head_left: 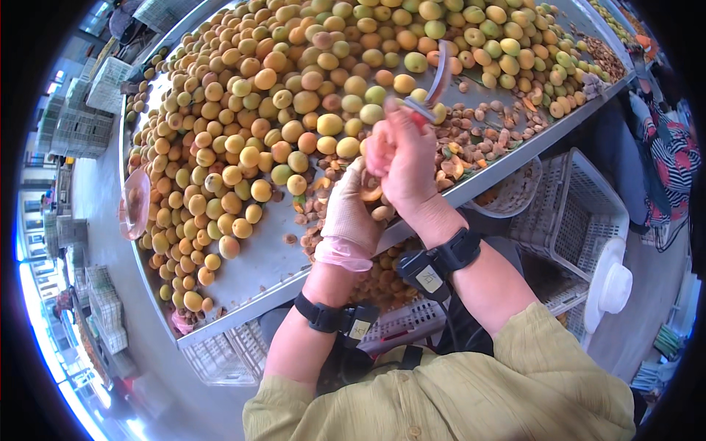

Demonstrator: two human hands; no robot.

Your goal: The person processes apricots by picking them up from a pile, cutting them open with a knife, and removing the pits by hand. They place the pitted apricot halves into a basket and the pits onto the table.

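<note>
My right hand (404, 158) is closed around a curved knife (440, 77), whose blade points up and away and is blurred by motion. Just left of it, my left hand (351, 209) wears a pale glove with a pink cuff. Its fingers curl and are partly hidden behind the right hand. An orange cut apricot (371, 193) shows at its palm side, apparently in its grip. Both hands are close together above the near edge of the metal table (276, 253). Around them lie brown apricot pits (482, 121) and cut pieces.
Whole yellow-orange apricots (220, 140) cover much of the table. A raised metal rim (250, 312) runs along its near edge. Below stand a white basket (511, 191), a grey crate (581, 213) and a white crate (220, 356). A white hat (612, 283) hangs at the right.
</note>
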